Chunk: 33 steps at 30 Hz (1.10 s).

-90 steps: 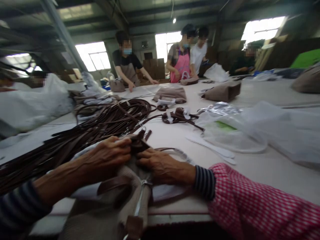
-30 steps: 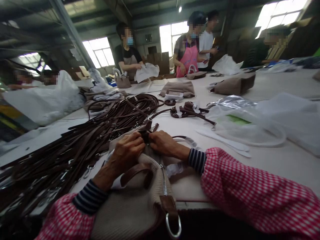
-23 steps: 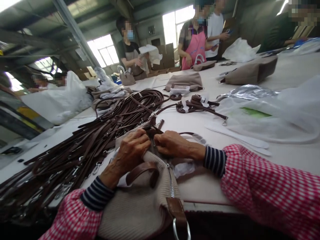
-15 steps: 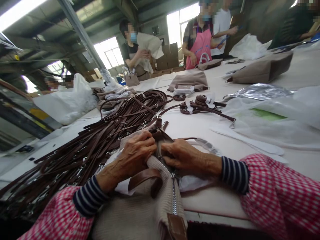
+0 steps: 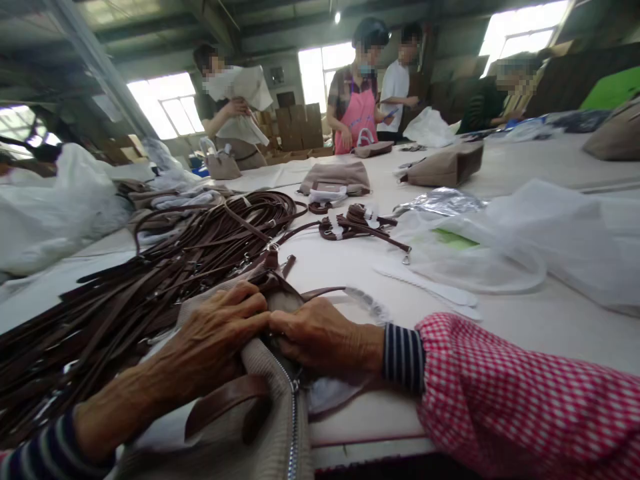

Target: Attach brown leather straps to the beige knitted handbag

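Note:
A beige corduroy handbag (image 5: 275, 427) lies at the table's near edge, its metal zipper (image 5: 293, 427) partly undone. My left hand (image 5: 220, 333) is closed over the bag's left rim, fingertips almost against the other hand. On the opposite rim my right hand (image 5: 320, 337) is curled in a tight grip beside the opening; its fingertips are hidden. A brown leather handle (image 5: 230, 400) arches below my left wrist. Beyond my right hand, another handle (image 5: 367, 303) is wrapped in clear plastic. The bag's inside is mostly hidden by my hands.
A large heap of brown straps (image 5: 165, 267) covers the table's left. Bundled straps (image 5: 357, 223) lie further back, near several beige bags (image 5: 335, 177). Plastic bags (image 5: 575, 233) spread on the right. Several people stand or sit across the table, one in a pink apron (image 5: 357, 117).
The view has swung to the right. My left hand has reached further across the opening, and my two hands are now closer together. Both still grip the handbag.

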Motion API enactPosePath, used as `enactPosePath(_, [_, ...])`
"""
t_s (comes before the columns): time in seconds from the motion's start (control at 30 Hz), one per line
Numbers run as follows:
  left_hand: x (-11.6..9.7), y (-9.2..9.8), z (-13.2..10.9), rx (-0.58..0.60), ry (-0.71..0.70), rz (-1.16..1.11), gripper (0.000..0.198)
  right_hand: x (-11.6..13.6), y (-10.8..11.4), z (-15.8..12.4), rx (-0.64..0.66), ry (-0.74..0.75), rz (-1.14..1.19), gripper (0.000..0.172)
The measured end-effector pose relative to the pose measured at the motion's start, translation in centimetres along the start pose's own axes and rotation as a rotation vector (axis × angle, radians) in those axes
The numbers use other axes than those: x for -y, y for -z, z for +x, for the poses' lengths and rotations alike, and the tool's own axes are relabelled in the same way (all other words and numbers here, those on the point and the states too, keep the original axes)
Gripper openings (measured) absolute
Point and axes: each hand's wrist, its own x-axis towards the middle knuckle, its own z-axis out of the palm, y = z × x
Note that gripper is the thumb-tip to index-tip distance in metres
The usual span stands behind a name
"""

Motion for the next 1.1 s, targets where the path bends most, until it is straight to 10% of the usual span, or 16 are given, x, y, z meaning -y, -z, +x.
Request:
enactPosePath(0.4, [1.3, -0.4, 1.0, -0.014, -0.132, 0.019, 0.038, -1.8, -2.2, 0.2, 0.067, -0.029, 0.045, 0.012])
enactPosePath(1.1, [-0.9, 0.3, 0.7, -0.141, -0.091, -0.044, 0.016, -1.2, -0.2, -0.4, 0.056, 0.055, -0.104, 0.014])
